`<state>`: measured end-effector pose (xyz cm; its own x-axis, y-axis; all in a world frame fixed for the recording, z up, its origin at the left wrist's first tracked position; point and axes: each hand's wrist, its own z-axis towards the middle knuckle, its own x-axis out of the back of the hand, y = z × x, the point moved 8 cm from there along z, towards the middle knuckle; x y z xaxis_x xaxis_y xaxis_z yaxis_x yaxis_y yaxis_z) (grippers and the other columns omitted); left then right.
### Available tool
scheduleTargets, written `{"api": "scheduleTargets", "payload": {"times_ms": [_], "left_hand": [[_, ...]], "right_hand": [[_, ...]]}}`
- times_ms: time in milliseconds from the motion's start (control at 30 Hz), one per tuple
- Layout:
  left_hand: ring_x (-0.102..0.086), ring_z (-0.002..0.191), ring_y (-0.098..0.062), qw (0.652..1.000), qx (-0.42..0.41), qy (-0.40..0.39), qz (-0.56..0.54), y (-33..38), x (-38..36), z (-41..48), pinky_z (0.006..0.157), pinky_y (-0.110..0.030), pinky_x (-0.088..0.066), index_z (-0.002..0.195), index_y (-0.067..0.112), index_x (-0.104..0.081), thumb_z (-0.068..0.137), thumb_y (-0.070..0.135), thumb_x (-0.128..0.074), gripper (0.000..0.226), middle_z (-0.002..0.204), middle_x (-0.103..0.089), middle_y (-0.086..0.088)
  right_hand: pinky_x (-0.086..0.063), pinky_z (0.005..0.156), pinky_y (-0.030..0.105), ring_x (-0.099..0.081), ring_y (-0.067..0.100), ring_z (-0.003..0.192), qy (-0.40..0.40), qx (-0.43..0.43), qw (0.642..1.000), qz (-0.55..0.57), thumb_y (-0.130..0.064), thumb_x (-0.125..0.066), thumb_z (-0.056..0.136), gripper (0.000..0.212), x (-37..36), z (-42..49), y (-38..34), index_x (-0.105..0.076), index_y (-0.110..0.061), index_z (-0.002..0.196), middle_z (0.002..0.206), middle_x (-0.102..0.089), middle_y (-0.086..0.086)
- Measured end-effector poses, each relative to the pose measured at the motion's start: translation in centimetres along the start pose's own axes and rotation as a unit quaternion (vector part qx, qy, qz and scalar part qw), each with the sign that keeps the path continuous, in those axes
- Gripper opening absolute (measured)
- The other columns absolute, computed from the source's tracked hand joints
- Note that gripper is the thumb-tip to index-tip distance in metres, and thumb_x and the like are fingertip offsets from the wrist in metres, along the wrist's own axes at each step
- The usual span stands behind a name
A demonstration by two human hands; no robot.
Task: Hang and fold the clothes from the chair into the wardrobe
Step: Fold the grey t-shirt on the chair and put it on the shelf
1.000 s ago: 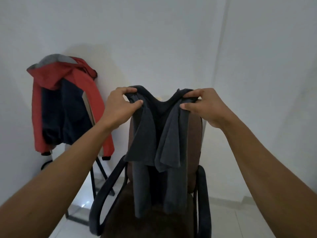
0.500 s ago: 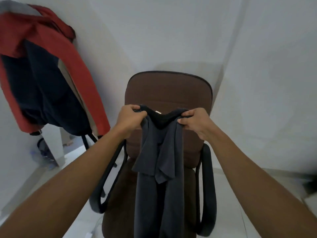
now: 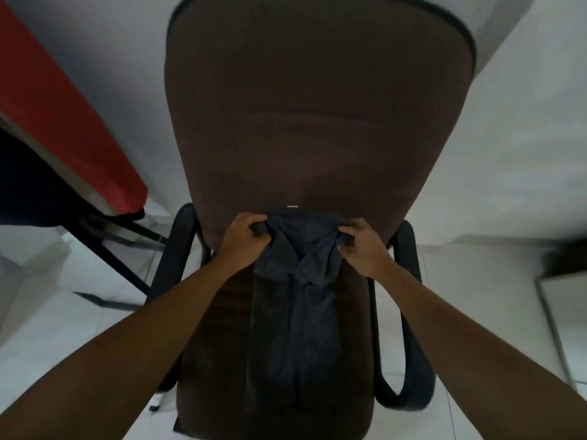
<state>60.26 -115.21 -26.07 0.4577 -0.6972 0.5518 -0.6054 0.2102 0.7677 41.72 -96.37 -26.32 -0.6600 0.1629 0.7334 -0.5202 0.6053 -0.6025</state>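
A dark grey shirt (image 3: 295,315), folded lengthwise into a narrow strip, lies down the middle of the seat of a brown office chair (image 3: 317,115). My left hand (image 3: 244,239) grips its top left corner and my right hand (image 3: 362,246) grips its top right corner, both low against the foot of the backrest. The shirt's lower end reaches the seat's front edge. A small pale tag shows just above the collar.
A red and navy jacket (image 3: 57,128) hangs on a black-legged stand (image 3: 114,258) at the left. Black armrests (image 3: 409,315) flank the seat. White walls stand behind the chair, white tiled floor lies around it, and a metal-edged object (image 3: 552,319) sits at the right.
Both hands have lowered the shirt from above the backrest down onto the seat, where it now lies flat. My view has tilted down and closer to the chair.
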Motion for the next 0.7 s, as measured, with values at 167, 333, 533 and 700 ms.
{"api": "scheduleTargets", "payload": {"times_ms": [167,333,533,700], "left_hand": [[-0.059,0.112,-0.026,0.998,-0.021,-0.031,0.058,-5.3,-1.8,-2.1,0.094,-0.029,-0.047,0.124,0.011,-0.066,0.088,0.009,-0.068,0.036,0.132,-0.056,-0.009],[-0.053,0.117,-0.018,0.988,-0.051,-0.073,0.125,-9.5,-2.5,-7.0,0.099,-0.035,-0.046,0.12,0.019,-0.066,0.087,0.015,-0.069,0.034,0.13,-0.055,0.0],[-0.051,0.1,-0.001,0.978,-0.094,-0.089,0.162,-13.4,-3.6,-14.6,0.088,-0.019,-0.04,0.112,0.021,-0.068,0.09,0.019,-0.069,0.022,0.125,-0.056,0.008],[-0.064,0.096,-0.013,0.963,-0.09,-0.128,0.219,-17.4,-6.9,-20.6,0.079,-0.015,-0.039,0.094,0.019,-0.074,0.083,0.019,-0.077,0.011,0.116,-0.066,0.001]], "right_hand": [[-0.043,0.105,0.03,-0.053,0.028,0.123,-0.034,0.049,0.997,-0.046,-0.009,-0.063,0.088,0.053,-4.9,-3.1,2.5,-0.052,-0.008,0.14,0.148,-0.037,0.007],[-0.057,0.078,0.041,-0.065,0.025,0.095,-0.078,0.043,0.991,-0.096,-0.019,-0.061,0.088,0.062,-8.9,-8.6,4.2,-0.041,-0.02,0.147,0.149,-0.03,-0.004],[-0.058,0.08,0.027,-0.064,0.015,0.088,-0.117,0.068,0.979,-0.153,-0.031,-0.057,0.092,0.058,-12.9,-15.5,6.3,-0.036,-0.029,0.147,0.152,-0.029,-0.01],[-0.056,0.092,0.031,-0.065,0.016,0.1,-0.153,0.112,0.968,-0.167,-0.029,-0.058,0.094,0.05,-16.9,-21.1,8.3,-0.047,-0.026,0.142,0.149,-0.042,-0.006]]}}
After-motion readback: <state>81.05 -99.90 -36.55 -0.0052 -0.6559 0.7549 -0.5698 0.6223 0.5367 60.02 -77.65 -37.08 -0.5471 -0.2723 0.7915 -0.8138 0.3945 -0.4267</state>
